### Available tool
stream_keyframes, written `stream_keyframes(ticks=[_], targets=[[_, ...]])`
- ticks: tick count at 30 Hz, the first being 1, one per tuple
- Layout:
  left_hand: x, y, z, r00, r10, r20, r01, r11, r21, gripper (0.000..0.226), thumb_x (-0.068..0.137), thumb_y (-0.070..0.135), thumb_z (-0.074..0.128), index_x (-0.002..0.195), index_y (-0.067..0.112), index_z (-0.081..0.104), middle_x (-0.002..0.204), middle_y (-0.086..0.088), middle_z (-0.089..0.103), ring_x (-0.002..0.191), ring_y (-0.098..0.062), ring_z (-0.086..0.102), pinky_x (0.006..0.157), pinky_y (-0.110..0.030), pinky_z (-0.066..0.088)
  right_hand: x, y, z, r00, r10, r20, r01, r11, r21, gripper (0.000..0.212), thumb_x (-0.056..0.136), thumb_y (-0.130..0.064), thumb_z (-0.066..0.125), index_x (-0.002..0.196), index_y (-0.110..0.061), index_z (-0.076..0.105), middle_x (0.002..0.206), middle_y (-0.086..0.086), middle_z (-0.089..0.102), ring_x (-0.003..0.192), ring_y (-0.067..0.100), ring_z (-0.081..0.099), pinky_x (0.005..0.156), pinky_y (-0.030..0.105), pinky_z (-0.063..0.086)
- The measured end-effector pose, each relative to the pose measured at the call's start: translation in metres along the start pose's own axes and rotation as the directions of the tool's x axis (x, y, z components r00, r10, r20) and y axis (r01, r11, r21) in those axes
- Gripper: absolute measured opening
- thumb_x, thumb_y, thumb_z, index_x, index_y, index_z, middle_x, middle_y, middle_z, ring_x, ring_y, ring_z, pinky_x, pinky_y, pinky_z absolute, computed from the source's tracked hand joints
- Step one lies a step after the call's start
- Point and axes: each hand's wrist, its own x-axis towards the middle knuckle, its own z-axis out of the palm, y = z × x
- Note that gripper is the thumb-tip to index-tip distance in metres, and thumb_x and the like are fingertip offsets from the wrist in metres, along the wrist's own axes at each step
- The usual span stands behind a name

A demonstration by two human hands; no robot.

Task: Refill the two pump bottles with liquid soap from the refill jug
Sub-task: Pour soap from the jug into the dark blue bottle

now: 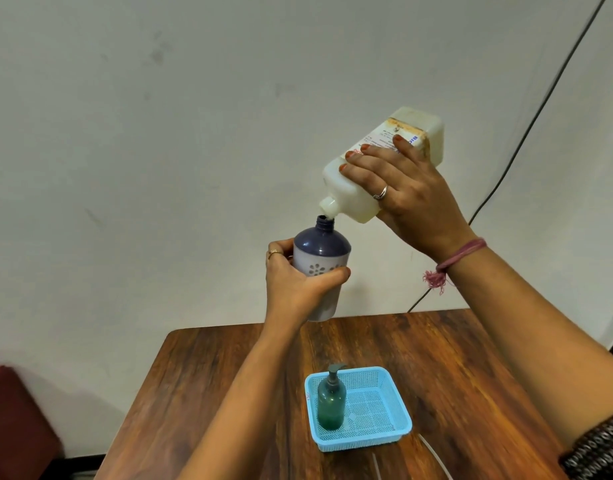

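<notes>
My left hand [298,285] grips a purple-and-white pump bottle [320,252] with a flower pattern, held upright in the air above the table, its pump off and neck open. My right hand [405,192] holds the cream-white refill jug [353,188] tilted steeply down to the left, its uncapped spout touching the bottle's open neck. A second, green pump bottle [331,403] with its pump on stands in the left part of a blue mesh basket [384,434] on the table.
The wooden table [229,375] stands against a pale wall. A black cable [526,129] runs down the wall to the table's far edge. A dark red seat [11,417] sits at the lower left. Thin white cords [433,452] lie near the basket.
</notes>
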Motion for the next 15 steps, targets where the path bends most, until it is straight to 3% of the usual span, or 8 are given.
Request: stream_keyframes(ticks=[15], targets=[[-0.007,-0.009,0.003,0.999,-0.042,-0.015,0.042,0.999,-0.033,0.080,0.055,0.021,0.090,0.117,0.022,0.040,0.114,0.002,0.052,0.091,-0.003,0.055,0.065,-0.013,0.045,-0.029,-0.027,0.009,0.937,0.340,0.086,-0.350,0.909,0.225,0.063,0.072,-0.009,0.078,0.130,-0.009,0.051,0.129,0.010,0.059,0.120,0.031,0.054,0.104,0.049,0.038]])
